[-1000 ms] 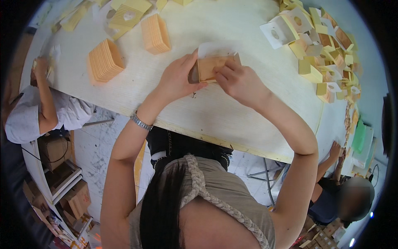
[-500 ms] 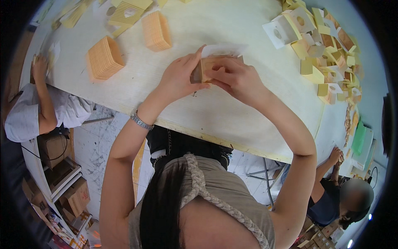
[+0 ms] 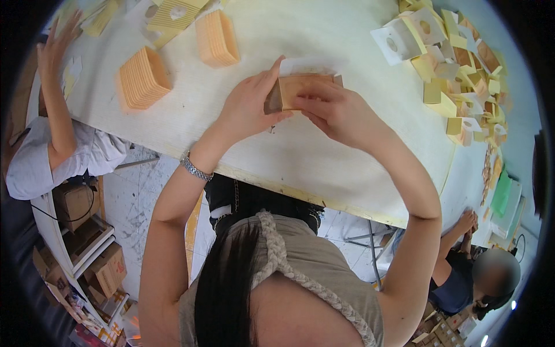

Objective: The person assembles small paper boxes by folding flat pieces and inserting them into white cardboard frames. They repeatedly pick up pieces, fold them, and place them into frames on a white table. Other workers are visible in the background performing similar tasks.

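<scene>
Over the near middle of the table, a small open cardboard box (image 3: 291, 95) with a tan inside and a raised white flap sits between my hands. My left hand (image 3: 250, 106) grips its left side, thumb at the near edge and fingers along the far side. The fingers of my right hand (image 3: 332, 107) press together over the box's tan face, the thumb below at its near edge; the fingertips are partly hidden. Two stacks of ribbed orange paper pieces, one left (image 3: 143, 79) and one farther back (image 3: 217, 39), stand beyond my left hand.
A heap of folded yellow-and-white boxes (image 3: 439, 98) covers the far right of the white table (image 3: 358, 179). Yellow striped card pieces (image 3: 173, 16) lie at the far left. One co-worker's hand (image 3: 58, 46) is raised at left; another co-worker (image 3: 451, 283) sits at lower right.
My right hand's fingers have straightened from a curled pinch and lie flatter across the box. The left co-worker's hand has risen and moved away from the table's edge.
</scene>
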Demonstrator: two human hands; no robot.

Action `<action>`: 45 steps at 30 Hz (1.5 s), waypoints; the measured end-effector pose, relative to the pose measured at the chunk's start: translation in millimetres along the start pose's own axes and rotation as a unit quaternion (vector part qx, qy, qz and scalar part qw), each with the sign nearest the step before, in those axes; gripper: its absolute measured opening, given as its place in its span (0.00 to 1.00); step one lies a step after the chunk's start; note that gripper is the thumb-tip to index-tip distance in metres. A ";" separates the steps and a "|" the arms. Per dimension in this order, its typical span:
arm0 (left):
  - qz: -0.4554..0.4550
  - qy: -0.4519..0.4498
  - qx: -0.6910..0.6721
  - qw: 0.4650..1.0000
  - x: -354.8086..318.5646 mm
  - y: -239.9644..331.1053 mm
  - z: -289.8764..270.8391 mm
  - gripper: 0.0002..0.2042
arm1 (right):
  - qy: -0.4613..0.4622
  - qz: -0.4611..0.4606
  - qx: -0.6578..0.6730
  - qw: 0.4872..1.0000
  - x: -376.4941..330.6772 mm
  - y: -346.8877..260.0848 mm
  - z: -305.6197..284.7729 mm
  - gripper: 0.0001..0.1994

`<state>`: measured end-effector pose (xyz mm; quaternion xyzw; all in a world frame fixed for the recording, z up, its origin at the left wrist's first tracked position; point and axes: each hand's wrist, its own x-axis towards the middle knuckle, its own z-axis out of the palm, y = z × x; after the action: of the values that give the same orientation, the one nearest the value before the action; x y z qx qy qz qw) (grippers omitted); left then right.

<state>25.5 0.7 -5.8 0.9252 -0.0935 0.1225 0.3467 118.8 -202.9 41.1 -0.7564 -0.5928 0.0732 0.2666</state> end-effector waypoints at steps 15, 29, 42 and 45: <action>-0.017 0.073 -0.115 0.991 0.5 -2.2 -1.7 0.52 | 0.335 0.245 -0.447 0.792 -57.4 57.6 -95.4 0.13; -0.045 0.051 -0.098 0.993 -9.4 33.1 15.3 0.54 | 0.074 0.408 -0.123 0.902 32.8 72.0 -33.6 0.32; -0.182 0.182 -0.143 0.956 -53.4 -4.9 -11.7 0.37 | 0.027 0.467 -0.347 0.813 -5.3 78.3 -48.7 0.37; -0.105 0.121 -0.121 0.979 -75.6 -5.4 -23.5 0.35 | 0.295 0.308 -0.343 0.837 9.8 65.1 -54.6 0.23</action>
<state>-48.9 27.0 -14.1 0.8591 0.0332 0.1845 0.4762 200.8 -221.1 57.4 -0.9287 -0.2099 -0.2828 0.1163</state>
